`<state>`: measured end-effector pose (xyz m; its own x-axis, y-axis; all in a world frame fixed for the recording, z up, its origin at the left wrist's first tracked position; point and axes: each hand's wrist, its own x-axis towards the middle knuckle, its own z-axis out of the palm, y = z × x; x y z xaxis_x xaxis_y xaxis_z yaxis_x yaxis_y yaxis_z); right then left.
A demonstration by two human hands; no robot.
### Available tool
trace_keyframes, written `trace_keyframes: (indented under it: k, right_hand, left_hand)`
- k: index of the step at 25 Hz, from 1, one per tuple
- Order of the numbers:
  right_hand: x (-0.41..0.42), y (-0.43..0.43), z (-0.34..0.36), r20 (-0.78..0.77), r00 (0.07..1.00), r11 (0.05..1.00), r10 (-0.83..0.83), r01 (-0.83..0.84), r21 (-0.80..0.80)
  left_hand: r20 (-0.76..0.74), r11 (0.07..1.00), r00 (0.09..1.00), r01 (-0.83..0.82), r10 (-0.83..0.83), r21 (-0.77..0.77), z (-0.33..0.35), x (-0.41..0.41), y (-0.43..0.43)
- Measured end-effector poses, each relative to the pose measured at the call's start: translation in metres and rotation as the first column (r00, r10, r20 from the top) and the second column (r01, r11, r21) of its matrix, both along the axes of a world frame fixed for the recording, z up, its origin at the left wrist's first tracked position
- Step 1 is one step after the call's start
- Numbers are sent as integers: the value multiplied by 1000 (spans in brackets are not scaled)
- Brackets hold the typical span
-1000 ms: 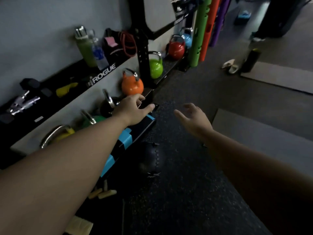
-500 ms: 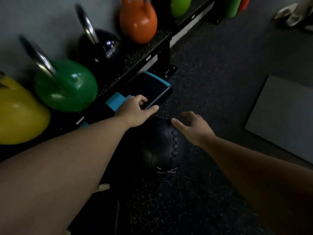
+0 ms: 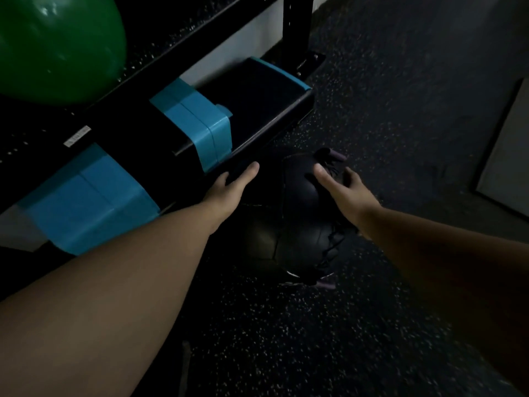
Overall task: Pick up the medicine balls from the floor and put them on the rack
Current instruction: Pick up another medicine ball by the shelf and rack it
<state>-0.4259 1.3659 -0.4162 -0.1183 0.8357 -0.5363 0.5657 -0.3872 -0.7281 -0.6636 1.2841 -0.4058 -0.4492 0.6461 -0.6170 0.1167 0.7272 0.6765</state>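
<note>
On the speckled floor (image 3: 286, 339) beside the rack (image 3: 296, 27), under its green kettlebell (image 3: 51, 44), a black medicine ball (image 3: 297, 224) sits just off the blue-and-black step platform (image 3: 200, 130). My left hand (image 3: 229, 187) and right hand (image 3: 343, 193) are spread open and empty on either flank, so I can cradle its weight evenly.
</note>
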Motion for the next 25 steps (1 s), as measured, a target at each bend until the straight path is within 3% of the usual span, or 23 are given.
trace_keyframes:
  k: [3,7,12,17,25]
  right_hand:
    - [-4,-5,-9,-36,997,997,-73,74,30]
    - [2,-21,-7,-95,990,989,-107,116,93]
    - [12,-14,66,-158,981,974,-109,138,181]
    - [14,4,231,-218,974,952,-61,123,280]
    - [-10,29,607,-316,946,838,71,115,533]
  left_hand:
    - [92,996,992,-90,89,10,-7,-3,0]
    - [60,989,992,-112,107,92,2,5,-8]
    - [54,975,991,-129,121,181,83,17,-6]
    - [20,940,991,-134,135,313,241,17,6]
    - [-56,776,966,-169,254,607,596,1,16]
